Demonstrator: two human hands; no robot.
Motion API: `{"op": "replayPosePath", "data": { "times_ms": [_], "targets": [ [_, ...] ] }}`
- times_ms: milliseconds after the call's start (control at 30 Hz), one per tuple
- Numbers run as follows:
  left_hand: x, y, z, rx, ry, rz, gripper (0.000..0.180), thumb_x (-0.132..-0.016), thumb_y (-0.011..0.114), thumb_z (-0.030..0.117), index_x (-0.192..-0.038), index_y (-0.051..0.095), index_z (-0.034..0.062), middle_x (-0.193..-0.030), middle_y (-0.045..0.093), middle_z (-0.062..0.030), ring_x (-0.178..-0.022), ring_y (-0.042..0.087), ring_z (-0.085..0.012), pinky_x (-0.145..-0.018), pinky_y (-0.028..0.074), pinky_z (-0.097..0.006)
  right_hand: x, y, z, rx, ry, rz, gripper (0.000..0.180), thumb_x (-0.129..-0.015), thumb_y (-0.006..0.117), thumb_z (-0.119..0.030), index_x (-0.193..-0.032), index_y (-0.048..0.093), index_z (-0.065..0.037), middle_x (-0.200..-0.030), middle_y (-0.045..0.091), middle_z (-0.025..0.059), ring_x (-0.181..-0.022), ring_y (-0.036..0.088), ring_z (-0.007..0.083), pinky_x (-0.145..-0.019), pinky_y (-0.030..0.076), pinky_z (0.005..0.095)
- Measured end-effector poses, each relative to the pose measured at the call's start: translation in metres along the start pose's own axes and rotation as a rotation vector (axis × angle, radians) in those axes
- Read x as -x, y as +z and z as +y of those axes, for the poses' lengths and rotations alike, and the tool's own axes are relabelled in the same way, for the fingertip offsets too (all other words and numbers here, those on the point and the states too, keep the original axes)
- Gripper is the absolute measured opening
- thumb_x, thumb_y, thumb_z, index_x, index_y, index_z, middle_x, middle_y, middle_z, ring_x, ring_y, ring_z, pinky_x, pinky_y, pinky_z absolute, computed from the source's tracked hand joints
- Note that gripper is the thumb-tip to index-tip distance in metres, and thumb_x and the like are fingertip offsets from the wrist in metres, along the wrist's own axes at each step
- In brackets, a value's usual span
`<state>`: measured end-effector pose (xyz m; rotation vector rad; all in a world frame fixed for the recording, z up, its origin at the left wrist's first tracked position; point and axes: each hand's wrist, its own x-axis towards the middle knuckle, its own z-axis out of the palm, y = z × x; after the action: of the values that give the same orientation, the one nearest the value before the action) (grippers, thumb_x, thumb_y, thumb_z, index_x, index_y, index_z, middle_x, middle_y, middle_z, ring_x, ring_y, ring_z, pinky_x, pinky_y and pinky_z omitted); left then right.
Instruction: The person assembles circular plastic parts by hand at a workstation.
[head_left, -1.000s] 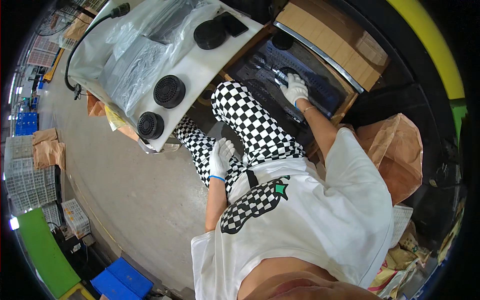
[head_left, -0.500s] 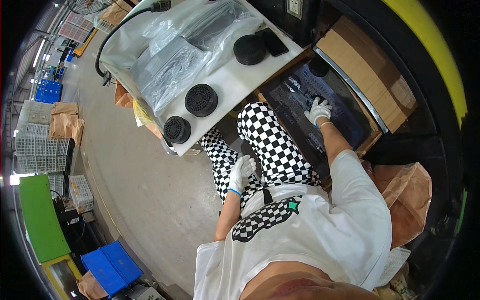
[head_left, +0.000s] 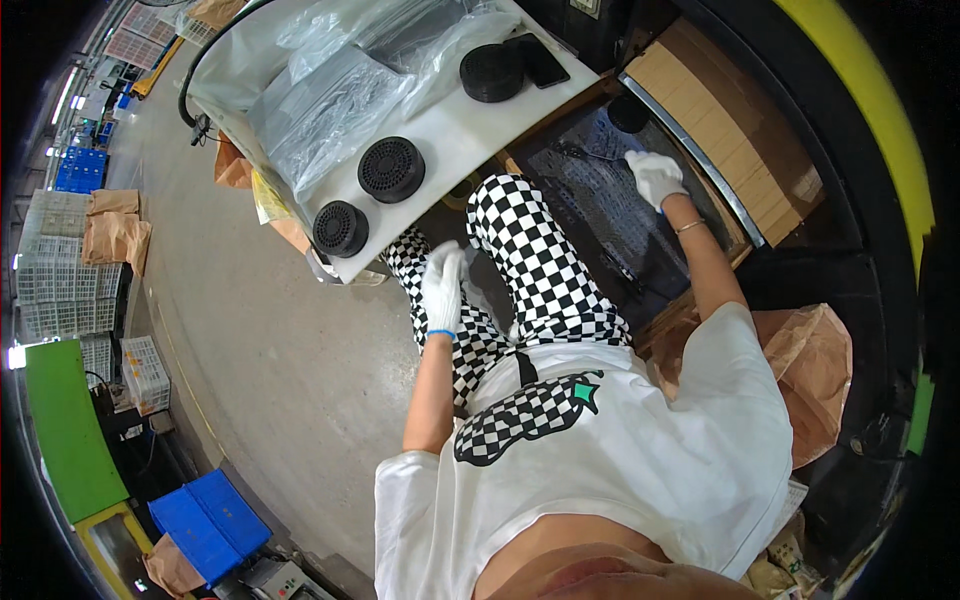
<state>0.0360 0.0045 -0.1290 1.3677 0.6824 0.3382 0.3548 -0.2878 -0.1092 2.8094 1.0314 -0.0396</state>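
My right hand (head_left: 656, 179), in a white glove, hovers over a dark, shallow wood-edged surface (head_left: 680, 232). Its fingers are bent together toward a thin dark strand (head_left: 598, 155); what they hold, if anything, is too small to make out. A black round part (head_left: 628, 113) rests just beyond that hand. My left hand (head_left: 443, 290), also in a white glove, is above my checkered trouser leg, its fingers slightly smeared. Two black round grilled covers (head_left: 391, 169), (head_left: 340, 229) sit on the white table (head_left: 450, 160) ahead, and another black round part (head_left: 491, 73) lies farther back.
A black phone (head_left: 540, 60) lies on the table beside clear plastic bags (head_left: 330, 115). Cardboard (head_left: 725, 125) stands behind a metal strip (head_left: 690, 155) at right. A brown paper bag (head_left: 805, 375) is by my right side. Blue crates (head_left: 210, 525) and a green panel (head_left: 75, 430) are at left.
My right hand has lifted from the dark surface and shifted right, its fingers drawing in. My left hand has moved forward and left. The view has shifted slightly.
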Motion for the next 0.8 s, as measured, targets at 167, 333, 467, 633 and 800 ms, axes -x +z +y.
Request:
{"op": "replayPosePath", "data": {
  "times_ms": [167, 333, 467, 633, 800],
  "targets": [
    [-0.016, 0.037, 0.103, -0.602, 0.44, 0.031, 0.07, -0.079, 0.07, 0.023, -0.138, 0.04, 0.0016, -0.132, 0.048, -0.0246, -0.119, 0.052, -0.0325, -0.102, 0.041, -0.041, 0.025, -0.112, -0.033, -0.027, -0.119, 0.074, 0.022, -0.082, 0.051, -0.004, -0.102, 0.058, -0.009, -0.098, 0.065, 0.0135, -0.098, 0.061, 0.0337, -0.079, 0.051, 0.0429],
    [-0.028, 0.059, 0.149, -0.933, 0.754, -0.052, 0.093, -0.067, 0.077, 0.031, -0.144, 0.031, 0.0068, -0.139, 0.038, -0.0252, -0.125, 0.04, -0.043, -0.104, 0.037, -0.045, 0.053, -0.163, -0.048, -0.154, -0.251, 0.341, 0.016, -0.084, 0.056, -0.009, -0.099, 0.06, -0.011, -0.094, 0.064, 0.0103, -0.095, 0.061, 0.0286, -0.077, 0.051, 0.0391],
    [-0.024, 0.063, 0.164, -0.803, 0.647, -0.163, 0.062, -0.073, 0.074, 0.03, -0.127, 0.054, 0.0058, -0.115, 0.059, -0.0224, -0.106, 0.056, -0.0388, -0.094, 0.046, -0.042, 0.066, -0.182, -0.056, -0.407, -0.366, 0.508, 0.022, -0.085, 0.062, -0.015, -0.106, 0.063, -0.011, -0.099, 0.066, 0.0083, -0.095, 0.061, 0.0268, -0.079, 0.05, 0.0354],
    [-0.013, 0.068, 0.147, 0.025, 0.042, -0.44, 0.027, -0.087, 0.067, 0.019, -0.103, 0.068, -0.0025, -0.097, 0.07, -0.0096, -0.084, 0.066, -0.0164, -0.079, 0.052, -0.028, 0.069, -0.183, -0.089, -0.383, -0.488, 0.483, 0.031, -0.083, 0.065, -0.023, -0.11, 0.063, -0.01, -0.1, 0.066, 0.0093, -0.096, 0.061, 0.0266, -0.094, 0.045, 0.039],
    [-0.008, 0.076, 0.124, 0.403, -0.161, -0.422, 0.026, -0.087, 0.066, 0.01, -0.109, 0.064, -0.0034, -0.099, 0.068, -0.0077, -0.087, 0.065, -0.0126, -0.077, 0.054, -0.027, 0.064, -0.139, -0.128, -0.324, -0.57, 0.693, 0.021, -0.083, 0.059, -0.016, -0.1, 0.06, -0.004, -0.081, 0.061, 0.0101, -0.086, 0.061, 0.0285, -0.092, 0.046, 0.0416]
  ]
}}
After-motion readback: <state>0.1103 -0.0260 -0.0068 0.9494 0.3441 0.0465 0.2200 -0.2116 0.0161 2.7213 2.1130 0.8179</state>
